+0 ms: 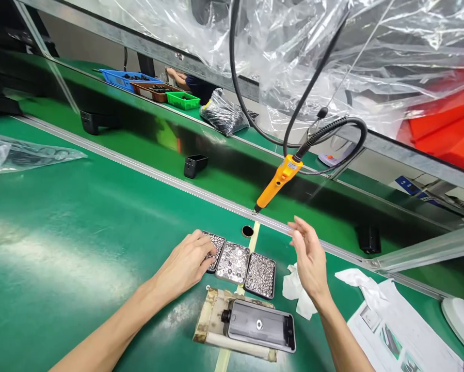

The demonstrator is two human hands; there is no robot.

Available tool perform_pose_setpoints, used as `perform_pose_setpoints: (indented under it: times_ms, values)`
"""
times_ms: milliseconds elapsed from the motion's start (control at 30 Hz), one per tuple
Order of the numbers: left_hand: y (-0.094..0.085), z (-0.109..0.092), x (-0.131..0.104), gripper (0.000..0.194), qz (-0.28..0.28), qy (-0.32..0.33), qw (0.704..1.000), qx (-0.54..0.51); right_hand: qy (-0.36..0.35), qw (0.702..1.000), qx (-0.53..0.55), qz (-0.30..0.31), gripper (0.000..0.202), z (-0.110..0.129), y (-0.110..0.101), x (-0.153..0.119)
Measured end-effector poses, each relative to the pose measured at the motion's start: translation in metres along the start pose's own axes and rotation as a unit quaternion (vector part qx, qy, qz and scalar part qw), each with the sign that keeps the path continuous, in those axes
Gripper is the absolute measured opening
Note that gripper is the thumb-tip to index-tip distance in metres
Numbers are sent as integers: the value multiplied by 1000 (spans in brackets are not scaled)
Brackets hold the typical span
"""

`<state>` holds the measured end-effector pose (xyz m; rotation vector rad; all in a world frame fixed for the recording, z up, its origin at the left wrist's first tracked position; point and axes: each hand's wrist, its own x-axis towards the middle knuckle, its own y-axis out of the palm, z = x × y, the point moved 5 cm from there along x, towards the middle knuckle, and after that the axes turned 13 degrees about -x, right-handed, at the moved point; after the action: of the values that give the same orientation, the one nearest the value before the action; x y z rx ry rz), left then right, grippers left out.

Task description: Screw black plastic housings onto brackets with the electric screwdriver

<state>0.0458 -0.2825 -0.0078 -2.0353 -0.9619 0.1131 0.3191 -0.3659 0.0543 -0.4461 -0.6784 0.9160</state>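
My left hand [191,258] reaches into the leftmost small tray [215,243], its fingertips drawn together among the small metal parts; what they pinch, if anything, is too small to tell. Beside it are a middle tray of washer-like parts [233,262] and a right tray of small metal pieces [260,275]. My right hand [309,256] is raised over the bench with fingers apart, holding nothing, below and right of a hanging orange screwdriver [278,183]. Nearer me, a dark rectangular housing [260,325] with a small ring-shaped part on it lies on a taped pad [216,336].
White tissue [292,283] and a printed sheet [405,330] lie at the right. A metal rail [150,173] crosses behind the trays, near a round black piece [248,231]. Clear plastic [22,155] is at far left. Beyond the partition are bins [183,101] and another person's arm.
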Motion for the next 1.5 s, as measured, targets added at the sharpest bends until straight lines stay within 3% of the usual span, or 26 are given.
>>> perform_pose_setpoints:
  times_ms: [167,333,500,667,867,1000,1167,1500]
  values:
    - [-4,-1,-1,13,-32,8,999,-7,-31,997,53,-48,72,39,35,70]
    - [-10,-3,0,14,-79,-4,997,-27,-43,996,65,-40,55,56,55,95]
    - [-13,-10,2,13,-113,-47,975,-187,-33,996,81,-28,45,56,35,60]
    - [-7,-20,0,9,-126,-75,943,-298,-12,967,253,-2,34,65,8,14]
    - [13,-59,1,14,-57,-42,932,-354,-7,917,397,-31,12,99,-18,-15]
    - [25,-79,3,10,-24,-25,921,-388,-32,899,434,-51,17,115,-32,-28]
    - [32,-81,1,11,-4,-24,910,-414,-39,873,486,-20,17,121,-28,-35]
    - [32,-81,-2,14,0,2,906,-422,-39,858,512,16,12,122,-12,-36]
